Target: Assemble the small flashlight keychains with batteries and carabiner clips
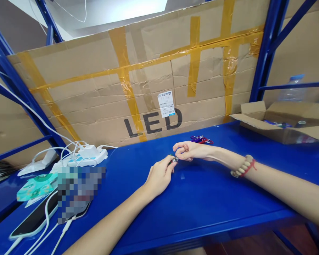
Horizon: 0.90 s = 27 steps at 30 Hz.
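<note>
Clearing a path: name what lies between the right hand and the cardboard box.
Head view: small purple and red items near the right hand, then bare blue shelf.

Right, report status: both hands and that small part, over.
Left hand and right hand both pinching one small metal part above the blue shelf. Purple and red clips lie behind right hand, untouched.

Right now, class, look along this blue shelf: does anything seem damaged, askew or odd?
The large brown cardboard sheet behind the blue metal shelf is creased and patched with yellowish tape strips. White cables lie tangled over the white power strip at left. Nothing looks spilled.
</note>
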Tool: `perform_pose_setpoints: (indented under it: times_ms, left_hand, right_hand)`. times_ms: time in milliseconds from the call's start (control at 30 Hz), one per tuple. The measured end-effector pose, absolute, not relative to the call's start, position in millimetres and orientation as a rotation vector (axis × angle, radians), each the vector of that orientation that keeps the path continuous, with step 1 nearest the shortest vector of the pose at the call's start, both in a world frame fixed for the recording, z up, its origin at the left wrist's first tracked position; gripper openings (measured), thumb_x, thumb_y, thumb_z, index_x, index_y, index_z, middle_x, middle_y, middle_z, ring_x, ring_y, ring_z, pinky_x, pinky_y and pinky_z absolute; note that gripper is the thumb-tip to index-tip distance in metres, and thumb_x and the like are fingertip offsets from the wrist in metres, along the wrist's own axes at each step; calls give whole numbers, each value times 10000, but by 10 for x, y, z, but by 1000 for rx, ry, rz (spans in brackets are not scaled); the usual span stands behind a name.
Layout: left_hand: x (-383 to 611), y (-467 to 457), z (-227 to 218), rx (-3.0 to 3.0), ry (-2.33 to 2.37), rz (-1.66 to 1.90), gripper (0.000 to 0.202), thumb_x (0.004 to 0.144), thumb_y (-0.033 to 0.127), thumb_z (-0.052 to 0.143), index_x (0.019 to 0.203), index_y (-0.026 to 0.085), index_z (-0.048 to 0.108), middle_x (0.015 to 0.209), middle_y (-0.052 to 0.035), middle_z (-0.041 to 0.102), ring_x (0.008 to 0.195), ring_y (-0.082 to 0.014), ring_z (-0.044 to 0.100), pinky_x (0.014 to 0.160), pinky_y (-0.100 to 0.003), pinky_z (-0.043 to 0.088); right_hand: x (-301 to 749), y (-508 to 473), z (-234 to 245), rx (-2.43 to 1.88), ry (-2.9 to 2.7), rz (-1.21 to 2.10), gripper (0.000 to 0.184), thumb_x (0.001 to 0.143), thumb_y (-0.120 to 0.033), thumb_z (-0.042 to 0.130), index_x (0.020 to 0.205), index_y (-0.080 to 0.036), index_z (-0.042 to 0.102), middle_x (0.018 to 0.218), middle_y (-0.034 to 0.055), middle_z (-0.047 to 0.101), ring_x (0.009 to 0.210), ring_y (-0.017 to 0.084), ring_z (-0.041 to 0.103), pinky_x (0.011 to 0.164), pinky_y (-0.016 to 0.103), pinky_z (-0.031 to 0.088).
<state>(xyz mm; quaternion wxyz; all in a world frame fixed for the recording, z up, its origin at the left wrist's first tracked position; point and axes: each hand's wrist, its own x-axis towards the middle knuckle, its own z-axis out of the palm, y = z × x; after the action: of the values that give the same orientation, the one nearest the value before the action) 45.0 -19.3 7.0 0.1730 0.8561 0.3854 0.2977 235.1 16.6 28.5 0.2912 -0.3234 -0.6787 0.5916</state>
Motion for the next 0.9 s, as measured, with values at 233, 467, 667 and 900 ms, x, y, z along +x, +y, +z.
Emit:
perform_pose_setpoints:
  times_ms: [233, 467, 667, 900]
  left_hand:
    - [468, -173, 48, 2367, 1088, 872, 229, 910, 294, 322, 829, 198, 514, 648, 33, 560, 621, -107, 534, 665, -214, 402]
    - [445, -188, 55, 2437, 1015, 803, 228, 903, 275, 330, 785, 192, 506, 677, 18, 565, 633, -107, 527, 650, -211, 397]
    - [420, -227, 54, 2496, 956, 765, 198, 893, 254, 329, 828, 196, 507, 668, 11, 550, 590, -112, 496, 590, -213, 370]
    - [438, -238, 23, 2581, 1045, 734, 218, 898, 261, 331, 871, 200, 539, 732, -8, 600, 627, -132, 546, 592, -222, 386]
  right_hand:
    - [2313, 125, 379, -919, -1870, 1280, 403, 610, -351, 745, 845, -154, 482, 676, -47, 574, 477, 20, 402, 449, 177, 319]
    - [2334, 136, 353, -967, -1938, 1323, 404, 569, -353, 755, 820, -151, 510, 640, -38, 600, 459, 34, 453, 436, 178, 373]
    - [2367, 106, 333, -1081, -2086, 1094, 277, 593, -381, 725, 705, -137, 655, 553, -8, 606, 420, 59, 494, 381, 174, 371]
    - [2339, -9, 396, -1085, -2165, 997, 252, 619, -396, 706, 632, -146, 679, 488, 3, 587, 403, 93, 528, 342, 180, 392]
